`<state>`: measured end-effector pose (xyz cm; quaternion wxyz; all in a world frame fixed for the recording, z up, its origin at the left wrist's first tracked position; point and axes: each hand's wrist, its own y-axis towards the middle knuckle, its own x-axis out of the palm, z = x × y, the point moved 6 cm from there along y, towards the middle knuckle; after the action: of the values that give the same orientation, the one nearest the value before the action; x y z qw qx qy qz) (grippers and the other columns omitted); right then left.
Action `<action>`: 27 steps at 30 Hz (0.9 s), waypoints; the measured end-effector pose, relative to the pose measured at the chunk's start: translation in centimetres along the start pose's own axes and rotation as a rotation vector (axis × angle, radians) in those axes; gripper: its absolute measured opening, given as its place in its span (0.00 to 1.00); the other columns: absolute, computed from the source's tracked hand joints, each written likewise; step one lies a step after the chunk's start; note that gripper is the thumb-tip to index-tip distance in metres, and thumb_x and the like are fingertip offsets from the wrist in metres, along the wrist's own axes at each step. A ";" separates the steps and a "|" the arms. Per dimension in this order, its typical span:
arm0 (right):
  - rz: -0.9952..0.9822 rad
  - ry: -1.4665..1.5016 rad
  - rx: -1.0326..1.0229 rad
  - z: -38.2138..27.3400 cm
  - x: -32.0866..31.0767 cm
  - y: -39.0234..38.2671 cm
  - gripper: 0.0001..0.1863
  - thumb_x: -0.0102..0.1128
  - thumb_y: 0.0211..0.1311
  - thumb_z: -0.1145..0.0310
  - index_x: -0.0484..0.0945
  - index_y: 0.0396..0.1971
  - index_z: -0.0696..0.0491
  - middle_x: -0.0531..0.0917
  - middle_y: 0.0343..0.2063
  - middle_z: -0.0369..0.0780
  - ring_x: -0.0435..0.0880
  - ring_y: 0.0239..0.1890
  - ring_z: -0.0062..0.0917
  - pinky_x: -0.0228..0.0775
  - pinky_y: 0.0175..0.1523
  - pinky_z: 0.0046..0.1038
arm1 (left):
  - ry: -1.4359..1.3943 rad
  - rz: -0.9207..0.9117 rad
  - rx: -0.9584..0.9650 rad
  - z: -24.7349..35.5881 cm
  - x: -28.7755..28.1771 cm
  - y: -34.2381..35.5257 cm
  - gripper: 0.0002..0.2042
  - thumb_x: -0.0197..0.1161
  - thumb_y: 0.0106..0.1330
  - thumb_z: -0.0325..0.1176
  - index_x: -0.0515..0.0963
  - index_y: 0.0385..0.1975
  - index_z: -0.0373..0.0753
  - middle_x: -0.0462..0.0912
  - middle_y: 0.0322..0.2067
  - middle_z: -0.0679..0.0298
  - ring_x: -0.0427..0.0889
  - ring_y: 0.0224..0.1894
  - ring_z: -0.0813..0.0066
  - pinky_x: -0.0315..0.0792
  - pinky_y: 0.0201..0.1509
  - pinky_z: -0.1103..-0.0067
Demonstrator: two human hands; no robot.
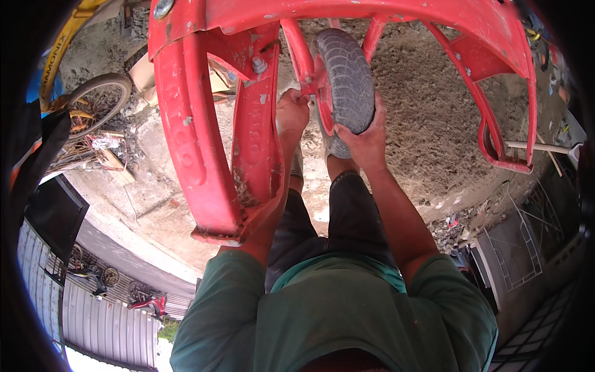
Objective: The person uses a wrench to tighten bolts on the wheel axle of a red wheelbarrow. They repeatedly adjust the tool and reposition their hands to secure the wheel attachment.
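A red painted metal frame [365, 9], scratched and apparently part of a wheelbarrow, arches across the top, with one broad leg [186, 130] at left and another [489, 133] at right. Between red struts is a small wheel [347, 77] with a worn grey tyre and red rim. My right hand [365, 136] grips the tyre's near side, thumb on the tread and fingers round the far edge. Beside the hub, my left hand [291, 113] is closed with its fingertips at the axle end [310, 97]; whatever they pinch is hidden. The left leg partly covers my left forearm.
Loose dirt [427, 124] covers the ground around the wheel. At left are a yellow bicycle frame [59, 49], a bicycle wheel [99, 102] and wood scraps [114, 167]. A pale tool handle [538, 147] lies by the right leg. Corrugated sheets [108, 322] stand at lower left.
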<state>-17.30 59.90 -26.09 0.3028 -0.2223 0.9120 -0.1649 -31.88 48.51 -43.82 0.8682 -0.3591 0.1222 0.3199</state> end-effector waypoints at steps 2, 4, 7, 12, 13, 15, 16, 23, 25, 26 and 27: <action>0.022 -0.005 -0.008 0.3 0.0 0.0 0.56 0.78 0.43 0.67 0.49 0.70 0.60 0.66 0.61 0.51 0.67 0.64 0.36 0.59 0.68 0.35 | -0.013 -0.046 0.004 0.1 0.1 0.0 0.10 0.69 0.61 0.31 0.79 0.33 0.32 0.85 0.28 0.57 0.83 0.30 0.69 0.75 0.37 0.74; 0.042 0.013 -0.002 0.6 -0.1 0.1 0.56 0.78 0.42 0.68 0.50 0.69 0.60 0.66 0.61 0.50 0.67 0.64 0.36 0.58 0.69 0.35 | 0.057 -0.069 -0.062 0.3 0.1 -0.2 0.13 0.69 0.62 0.34 0.78 0.39 0.32 0.85 0.31 0.56 0.83 0.33 0.69 0.75 0.39 0.73; 0.034 0.060 -0.089 0.4 -0.1 0.1 0.49 0.74 0.51 0.64 0.53 0.69 0.59 0.67 0.60 0.49 0.68 0.63 0.34 0.58 0.68 0.36 | 0.066 -0.029 -0.160 0.2 -0.7 -1.5 0.18 0.67 0.64 0.39 0.74 0.47 0.32 0.84 0.36 0.54 0.82 0.37 0.66 0.75 0.43 0.73; 0.106 0.421 0.216 8.6 -2.6 0.3 0.29 0.51 0.71 0.56 0.62 0.65 0.57 0.72 0.58 0.45 0.71 0.60 0.30 0.61 0.65 0.36 | -0.273 -0.061 -0.232 2.7 0.1 -6.3 0.22 0.62 0.68 0.45 0.71 0.52 0.33 0.81 0.44 0.55 0.80 0.45 0.66 0.73 0.48 0.72; 0.135 0.403 0.302 10.2 -3.0 0.5 0.27 0.44 0.75 0.54 0.64 0.64 0.56 0.73 0.57 0.44 0.72 0.59 0.29 0.61 0.64 0.36 | -0.410 -0.093 -0.243 3.6 0.4 -7.5 0.23 0.61 0.69 0.45 0.71 0.53 0.33 0.80 0.45 0.55 0.79 0.47 0.67 0.72 0.49 0.71; 0.094 0.445 0.535 14.6 -3.0 0.8 0.27 0.44 0.75 0.50 0.67 0.62 0.55 0.75 0.56 0.43 0.72 0.59 0.27 0.62 0.63 0.36 | -0.656 -0.164 -0.174 6.5 0.9 -9.3 0.26 0.62 0.68 0.46 0.68 0.56 0.32 0.78 0.48 0.55 0.77 0.50 0.68 0.71 0.54 0.71; 0.070 0.468 0.654 16.4 -2.5 0.6 0.28 0.43 0.74 0.48 0.69 0.61 0.54 0.77 0.56 0.42 0.73 0.59 0.27 0.62 0.62 0.35 | -0.759 -0.193 -0.097 8.5 0.7 -10.1 0.29 0.64 0.67 0.46 0.65 0.59 0.32 0.77 0.50 0.54 0.77 0.52 0.67 0.70 0.56 0.71; -0.219 0.844 0.881 18.2 3.1 0.7 0.24 0.43 0.74 0.51 0.75 0.54 0.54 0.82 0.49 0.42 0.81 0.51 0.28 0.70 0.57 0.34 | -0.615 -0.229 0.068 13.1 1.0 -9.6 0.52 0.78 0.50 0.42 0.49 0.70 0.31 0.68 0.60 0.48 0.70 0.62 0.58 0.63 0.67 0.68; -0.311 0.910 0.834 18.9 4.6 1.3 0.20 0.45 0.73 0.54 0.77 0.50 0.54 0.84 0.45 0.42 0.83 0.47 0.28 0.74 0.54 0.35 | -0.504 -0.208 0.021 13.6 1.2 -9.5 0.53 0.78 0.47 0.39 0.49 0.70 0.30 0.67 0.60 0.46 0.69 0.63 0.56 0.63 0.67 0.67; -0.344 0.944 0.817 19.1 5.0 1.5 0.20 0.46 0.73 0.54 0.77 0.50 0.54 0.84 0.44 0.42 0.83 0.46 0.28 0.74 0.54 0.34 | -0.449 -0.200 -0.003 13.8 1.2 -9.5 0.53 0.78 0.46 0.38 0.50 0.70 0.30 0.67 0.61 0.45 0.69 0.64 0.55 0.63 0.67 0.67; -0.354 0.969 0.809 19.5 5.2 1.7 0.20 0.46 0.73 0.55 0.77 0.49 0.54 0.84 0.44 0.42 0.83 0.46 0.28 0.74 0.53 0.34 | -0.460 -0.190 0.008 13.9 1.2 -9.5 0.52 0.77 0.46 0.37 0.50 0.70 0.30 0.67 0.60 0.44 0.69 0.63 0.55 0.63 0.67 0.67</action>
<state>-9.33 55.43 -44.21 -0.1142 -0.1381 0.7607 -0.6238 -25.08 53.75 -29.26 0.9007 -0.2833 -0.1120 0.3099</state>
